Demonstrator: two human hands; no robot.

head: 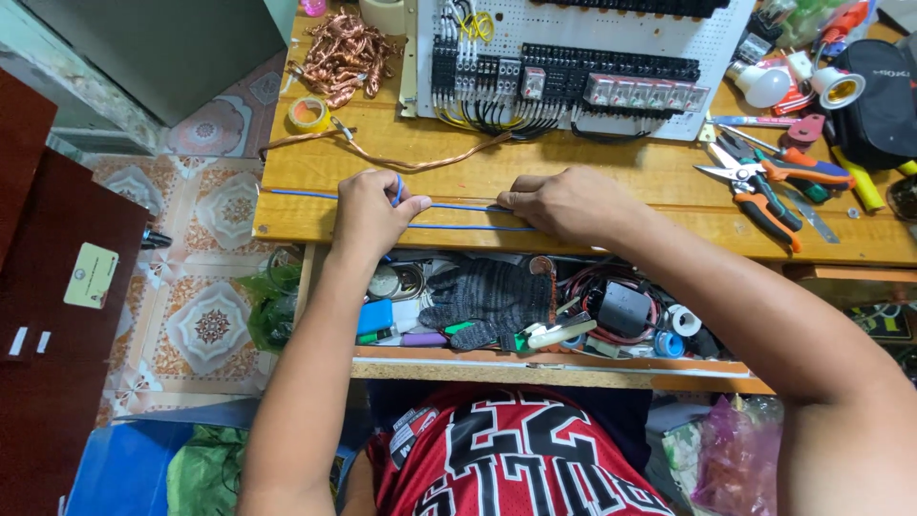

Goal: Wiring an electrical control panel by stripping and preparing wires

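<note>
A thin blue wire point(458, 207) lies stretched along the front of the wooden workbench point(592, 177). My left hand point(371, 214) pinches a bend of the wire near the bench's left part, with a short blue loop sticking up between the fingers. My right hand point(571, 203) presses the wire flat on the bench further right, fingertips closed over it. A second run of the blue wire shows between the hands, and its free end trails off to the left edge.
A white perforated panel point(583, 57) with terminal blocks and relays stands at the back. Copper wire scraps point(344, 53), a tape roll point(309, 115), orange-handled pliers point(764, 186) and bulb sockets point(831, 86) lie around. An open drawer point(535, 311) below holds a grey glove and clutter.
</note>
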